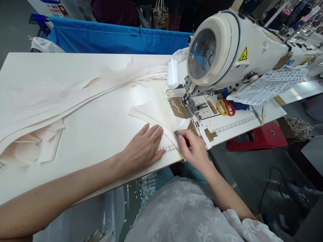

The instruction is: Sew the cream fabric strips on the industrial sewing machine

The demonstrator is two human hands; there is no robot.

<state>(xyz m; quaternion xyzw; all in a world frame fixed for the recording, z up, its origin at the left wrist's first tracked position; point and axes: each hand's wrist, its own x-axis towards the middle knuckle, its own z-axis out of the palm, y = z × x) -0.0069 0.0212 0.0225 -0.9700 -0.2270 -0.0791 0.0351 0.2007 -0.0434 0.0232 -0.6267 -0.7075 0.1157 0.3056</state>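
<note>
A cream fabric piece (153, 114) lies on the white table, its pointed end toward the left. My left hand (145, 146) rests flat at its lower edge, fingers spread and pointing up and right, beside a printed ruler strip (168, 149). At the fabric's right edge, my right hand (193, 146) pinches a small dark grey metal piece (177, 133) between thumb and fingers. What exactly this piece is cannot be made out. Just beyond my right hand stands the needle area of a white sewing machine (227, 50).
Long layered cream fabric (75, 97) stretches across the table (83, 158) to the left. Red and yellow scissors (225, 107) lie on the machine bed. Patterned cloth (270, 85) hangs under the machine arm. A red stool (259, 137) stands at the right, blue cloth (113, 37) behind the table.
</note>
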